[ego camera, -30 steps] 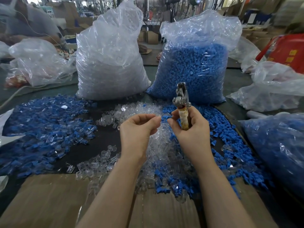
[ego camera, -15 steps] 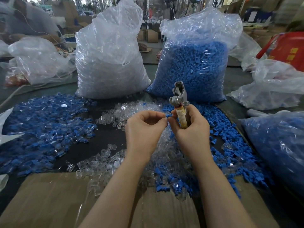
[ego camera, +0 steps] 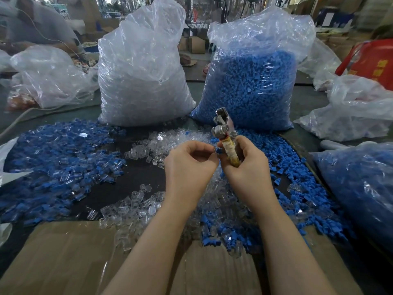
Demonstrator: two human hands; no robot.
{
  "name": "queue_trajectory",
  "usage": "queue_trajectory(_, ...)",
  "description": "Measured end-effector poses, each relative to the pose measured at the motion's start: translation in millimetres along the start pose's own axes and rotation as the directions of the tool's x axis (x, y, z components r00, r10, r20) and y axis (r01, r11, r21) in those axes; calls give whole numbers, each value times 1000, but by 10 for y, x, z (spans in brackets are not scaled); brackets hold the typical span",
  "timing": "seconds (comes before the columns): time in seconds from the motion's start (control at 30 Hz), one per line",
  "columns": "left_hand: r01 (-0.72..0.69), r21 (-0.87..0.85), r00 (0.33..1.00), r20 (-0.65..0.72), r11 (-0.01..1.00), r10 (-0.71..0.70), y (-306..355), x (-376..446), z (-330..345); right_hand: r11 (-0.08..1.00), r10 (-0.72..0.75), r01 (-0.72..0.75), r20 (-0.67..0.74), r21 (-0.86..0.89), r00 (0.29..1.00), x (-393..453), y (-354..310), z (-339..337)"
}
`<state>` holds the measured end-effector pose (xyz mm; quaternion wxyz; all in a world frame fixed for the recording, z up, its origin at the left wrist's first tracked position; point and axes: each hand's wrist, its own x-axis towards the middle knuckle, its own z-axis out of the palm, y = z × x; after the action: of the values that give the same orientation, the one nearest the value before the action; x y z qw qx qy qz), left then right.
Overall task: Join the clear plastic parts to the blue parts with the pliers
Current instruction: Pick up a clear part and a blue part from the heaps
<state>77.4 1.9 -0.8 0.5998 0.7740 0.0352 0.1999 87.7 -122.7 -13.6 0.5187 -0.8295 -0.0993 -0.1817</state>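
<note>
Worktable (ego camera: pixel 136 179) strewn with parts: left hand (ego camera: pixel 188 167) has closed against right hand (ego camera: pixel 247 167), pinching a blue part (ego camera: pixel 218 150) beside the gripped pliers (ego camera: pixel 225 137); seating is imminent

Dark table (ego camera: pixel 136 184): loose blue parts (ego camera: pixel 53 167), clear parts (ego camera: pixel 131 203), bags (ego camera: pixel 142 77), cardboard (ego camera: pixel 59 258).

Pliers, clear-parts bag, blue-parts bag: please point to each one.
pliers (ego camera: pixel 222 124), head view, on the metal head.
clear-parts bag (ego camera: pixel 140 77), head view, on its front.
blue-parts bag (ego camera: pixel 253 86), head view, on its blue-filled front.
</note>
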Motion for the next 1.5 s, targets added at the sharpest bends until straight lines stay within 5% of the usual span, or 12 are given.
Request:
queue_trajectory(0.17, 2, 0, 1000, -15, 1000, -2, -45, 8, -9, 999, 14, -15, 26, 29, 1000, 4, -2, -6)
queue_trajectory(0.47, 66, -396, 998, 11, 916, -68, -83, 86, -72, 996, 77, -84, 169, 33, 983, 39, 52, -139)
queue_trajectory(0.83, -45, -417, 999, 1, 908, 49, -69, 84, -102, 991, 108, -128, 369, 31, 923, 30, 0, -153)
queue_trajectory(1.5, -42, -436, 993, 77, 899, 84, -32, 86, -183, 992, 67, -26, 353, -120, 933, 5, 49, -131)
